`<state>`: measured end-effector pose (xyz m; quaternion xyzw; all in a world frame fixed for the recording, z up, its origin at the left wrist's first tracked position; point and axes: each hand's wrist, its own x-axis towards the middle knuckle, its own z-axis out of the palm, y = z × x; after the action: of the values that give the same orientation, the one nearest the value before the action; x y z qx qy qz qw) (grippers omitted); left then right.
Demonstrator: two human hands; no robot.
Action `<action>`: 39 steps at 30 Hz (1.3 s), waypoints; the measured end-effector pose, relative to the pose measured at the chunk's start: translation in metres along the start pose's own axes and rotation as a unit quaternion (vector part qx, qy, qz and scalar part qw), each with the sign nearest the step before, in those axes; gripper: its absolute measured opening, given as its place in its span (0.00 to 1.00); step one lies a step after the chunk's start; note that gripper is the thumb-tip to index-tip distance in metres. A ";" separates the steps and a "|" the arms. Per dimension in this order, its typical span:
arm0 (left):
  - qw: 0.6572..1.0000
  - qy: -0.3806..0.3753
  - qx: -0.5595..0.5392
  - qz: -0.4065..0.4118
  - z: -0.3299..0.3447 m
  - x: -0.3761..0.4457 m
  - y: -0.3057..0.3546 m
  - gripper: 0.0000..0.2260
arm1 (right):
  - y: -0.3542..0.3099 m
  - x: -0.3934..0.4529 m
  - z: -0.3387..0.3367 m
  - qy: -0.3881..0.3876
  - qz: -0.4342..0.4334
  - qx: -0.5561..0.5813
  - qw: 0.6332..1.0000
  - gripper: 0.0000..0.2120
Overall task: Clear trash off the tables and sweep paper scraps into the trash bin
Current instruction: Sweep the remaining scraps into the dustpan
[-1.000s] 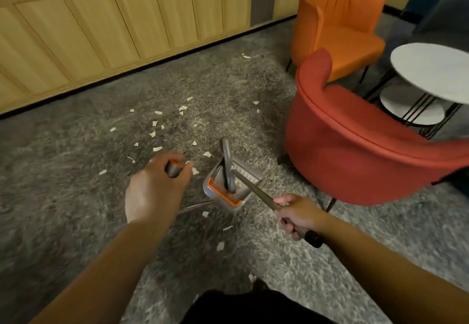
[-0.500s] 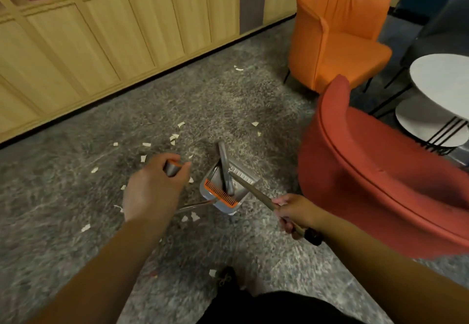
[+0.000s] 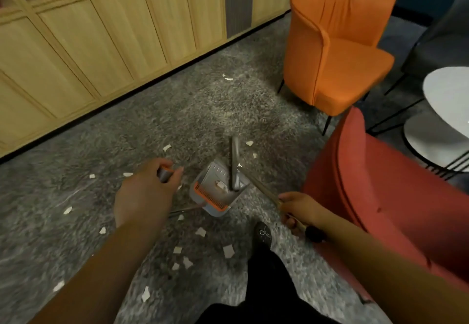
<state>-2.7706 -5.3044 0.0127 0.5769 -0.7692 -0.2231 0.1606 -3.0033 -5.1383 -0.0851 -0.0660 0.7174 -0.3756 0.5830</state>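
My left hand (image 3: 144,194) grips the grey, orange-ringed handle (image 3: 165,174) of a grey dustpan (image 3: 215,179) with an orange comb edge, which sits low over the carpet. One paper scrap (image 3: 220,185) lies inside the pan. My right hand (image 3: 297,209) holds the thin broom handle (image 3: 261,188), whose black end sticks out behind the hand. The grey broom head (image 3: 234,163) stands in the pan. Several white paper scraps (image 3: 228,251) lie on the grey carpet, mostly between the pan and me. A few more scraps (image 3: 250,143) lie beyond the pan.
A red armchair (image 3: 385,196) stands close on my right, with an orange armchair (image 3: 337,44) behind it. A white round table (image 3: 449,100) on black wire legs is at the far right. Wooden cabinets (image 3: 88,44) line the back wall. My shoe (image 3: 264,232) is near the pan.
I have moved forward with the dustpan and broom toward the orange chair. Scraps that lay ahead of the pan now lie beside and behind it. Both hands keep their grips.
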 end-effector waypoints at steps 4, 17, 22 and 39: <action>1.000 -0.006 0.017 -0.014 0.031 0.075 0.028 0.14 | -0.061 0.058 -0.036 0.008 0.015 -0.014 1.000 0.08; 0.984 -0.112 0.129 0.042 0.090 0.270 0.098 0.14 | -0.208 0.188 -0.120 0.033 0.068 -0.125 0.989 0.04; 0.977 -0.117 0.153 0.096 0.119 0.344 0.102 0.13 | -0.234 0.229 -0.127 0.058 0.080 -0.182 0.978 0.07; 0.951 -0.194 0.157 0.180 0.191 0.495 0.129 0.11 | -0.301 0.354 -0.099 0.081 0.120 -0.279 0.949 0.14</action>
<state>-3.1120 -5.7188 -0.0860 0.3920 -0.9021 -0.1742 -0.0470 -3.3043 -5.4948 -0.1747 -0.1088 0.8408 -0.0917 0.5223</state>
